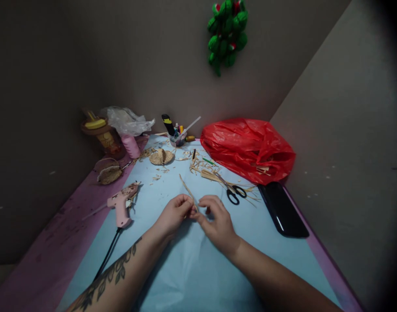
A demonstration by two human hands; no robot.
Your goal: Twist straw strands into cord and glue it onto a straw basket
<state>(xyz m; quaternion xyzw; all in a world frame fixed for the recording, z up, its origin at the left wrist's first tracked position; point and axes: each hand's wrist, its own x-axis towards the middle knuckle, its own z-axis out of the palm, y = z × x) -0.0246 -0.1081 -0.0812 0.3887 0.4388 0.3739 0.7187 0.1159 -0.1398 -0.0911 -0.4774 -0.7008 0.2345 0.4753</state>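
Both my hands meet over the middle of a light blue sheet [191,268]. My left hand [174,213] and my right hand [216,219] each pinch the near end of a thin straw strip [187,188], which slants up and away to the left from my fingertips. The fingers of both hands are curled closed round the strip. Black-handled scissors [234,193] lie just beyond my right hand. A pink glue gun [122,203] lies left of my left hand, its black cord trailing toward me.
A red plastic bag [247,147] sits at the back right, a black tray [282,209] beside it. Loose straw bits [205,169], woven straw discs [161,157], a pen cup [178,136], a pink spool [131,146] and a clear bag [126,120] crowd the far edge. Green ornament [227,32] hangs on the wall.
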